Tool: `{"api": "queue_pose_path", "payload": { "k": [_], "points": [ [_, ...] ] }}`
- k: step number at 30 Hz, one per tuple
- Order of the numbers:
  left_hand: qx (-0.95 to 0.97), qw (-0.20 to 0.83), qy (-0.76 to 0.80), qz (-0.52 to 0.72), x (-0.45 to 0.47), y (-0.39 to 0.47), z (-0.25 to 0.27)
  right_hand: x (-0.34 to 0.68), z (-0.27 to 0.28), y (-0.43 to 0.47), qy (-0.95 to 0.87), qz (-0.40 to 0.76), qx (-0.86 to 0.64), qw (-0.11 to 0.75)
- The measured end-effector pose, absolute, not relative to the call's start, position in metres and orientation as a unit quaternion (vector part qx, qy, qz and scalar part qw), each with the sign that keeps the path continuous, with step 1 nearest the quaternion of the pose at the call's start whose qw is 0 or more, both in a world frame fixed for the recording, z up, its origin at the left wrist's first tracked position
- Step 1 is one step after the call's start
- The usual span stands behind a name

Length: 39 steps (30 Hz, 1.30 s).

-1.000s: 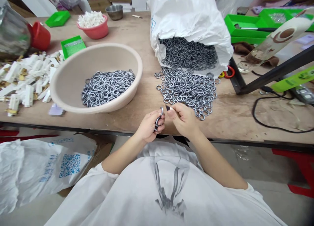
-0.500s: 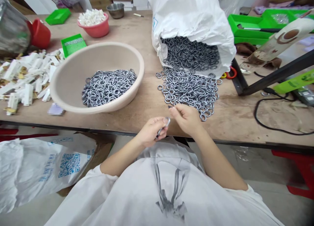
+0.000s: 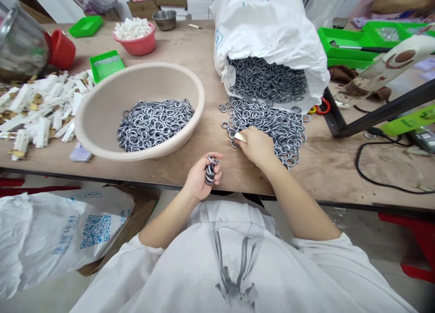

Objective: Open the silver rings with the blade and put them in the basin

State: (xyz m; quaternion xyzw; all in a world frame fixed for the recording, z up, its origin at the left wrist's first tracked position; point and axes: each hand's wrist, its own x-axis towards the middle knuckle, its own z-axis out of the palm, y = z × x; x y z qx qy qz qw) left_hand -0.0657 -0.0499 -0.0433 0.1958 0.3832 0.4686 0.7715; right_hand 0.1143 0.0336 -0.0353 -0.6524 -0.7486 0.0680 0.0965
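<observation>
My left hand [image 3: 201, 179], just over the table's front edge, curls around several grey rings [image 3: 210, 171] stacked against its fingers. To its right, my right hand [image 3: 257, 145] reaches down at the near left side of a spread pile of rings [image 3: 265, 118]. A small tool with a cream-coloured end [image 3: 240, 137] sticks out from between its thumb and fingers; the rest is hidden in the hand. A large beige basin [image 3: 142, 154] with many similar rings in it stands to the left. Behind the pile, rings spill from the mouth of a white sack [image 3: 265, 27].
White plastic parts [image 3: 41, 104] lie heaped at far left, near a green tray [image 3: 107, 68] and a pink bowl [image 3: 136, 47]. A black metal frame [image 3: 384, 106] and cable [image 3: 358, 163] stand at right. A co-worker's arm [image 3: 401, 2] shows at far right.
My hands have moved apart. The right hand has shifted slightly up and onto the pile's edge. My left hand has turned and lowered a little, so its stacked rings now show.
</observation>
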Motion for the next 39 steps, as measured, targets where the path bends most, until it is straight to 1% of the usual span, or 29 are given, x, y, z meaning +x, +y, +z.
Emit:
{"api": "queue_pose_path", "payload": {
  "k": [2,3,5,7,8,10,13,16,19,21,23,25,27,29,31,33,36,39],
  "points": [
    [0.189,0.772,0.382,0.471,-0.067,-0.048,-0.043,0.121,-0.036,0.031,-0.736,0.109,-0.647,0.167],
    [0.190,0.772,0.381,0.473,-0.067,-0.047,-0.042,0.123,-0.036,0.028,-0.724,0.153,-0.638,0.213],
    [0.196,0.769,0.379,0.476,-0.065,-0.045,-0.042,0.125,-0.037,0.019,-0.684,0.280,-0.597,0.312],
    [0.209,0.762,0.385,0.477,-0.061,-0.044,-0.042,0.122,-0.037,0.006,-0.626,0.414,-0.538,0.385],
    [0.220,0.755,0.392,0.478,-0.058,-0.043,-0.043,0.119,-0.038,-0.001,-0.596,0.467,-0.512,0.406],
    [0.253,0.735,0.410,0.477,-0.051,-0.044,-0.045,0.110,-0.040,-0.015,-0.546,0.538,-0.475,0.432],
    [0.307,0.705,0.425,0.478,-0.041,-0.047,-0.047,0.099,-0.043,-0.030,-0.503,0.578,-0.453,0.456],
    [0.328,0.685,0.428,0.489,-0.036,-0.051,-0.046,0.092,-0.045,-0.038,-0.503,0.553,-0.460,0.480],
    [0.329,0.691,0.422,0.486,-0.034,-0.053,-0.044,0.092,-0.043,-0.040,-0.517,0.522,-0.448,0.509],
    [0.330,0.707,0.411,0.471,-0.034,-0.054,-0.042,0.093,-0.042,-0.039,-0.530,0.537,-0.426,0.499],
    [0.330,0.722,0.399,0.459,-0.034,-0.055,-0.040,0.097,-0.040,-0.037,-0.540,0.565,-0.411,0.469],
    [0.324,0.735,0.389,0.452,-0.034,-0.055,-0.039,0.101,-0.039,-0.035,-0.548,0.555,-0.420,0.464],
    [0.314,0.745,0.381,0.448,-0.035,-0.055,-0.038,0.107,-0.038,-0.035,-0.576,0.490,-0.452,0.474],
    [0.307,0.749,0.377,0.451,-0.037,-0.054,-0.037,0.112,-0.036,-0.039,-0.633,0.393,-0.484,0.459],
    [0.304,0.747,0.376,0.457,-0.037,-0.054,-0.037,0.117,-0.034,-0.046,-0.702,0.301,-0.496,0.412],
    [0.301,0.743,0.380,0.460,-0.038,-0.054,-0.037,0.118,-0.031,-0.053,-0.756,0.238,-0.491,0.362],
    [0.292,0.742,0.391,0.460,-0.037,-0.055,-0.038,0.118,-0.028,-0.059,-0.790,0.203,-0.484,0.316],
    [0.281,0.745,0.395,0.458,-0.037,-0.054,-0.038,0.116,-0.028,-0.060,-0.799,0.188,-0.484,0.305]
  ]
}}
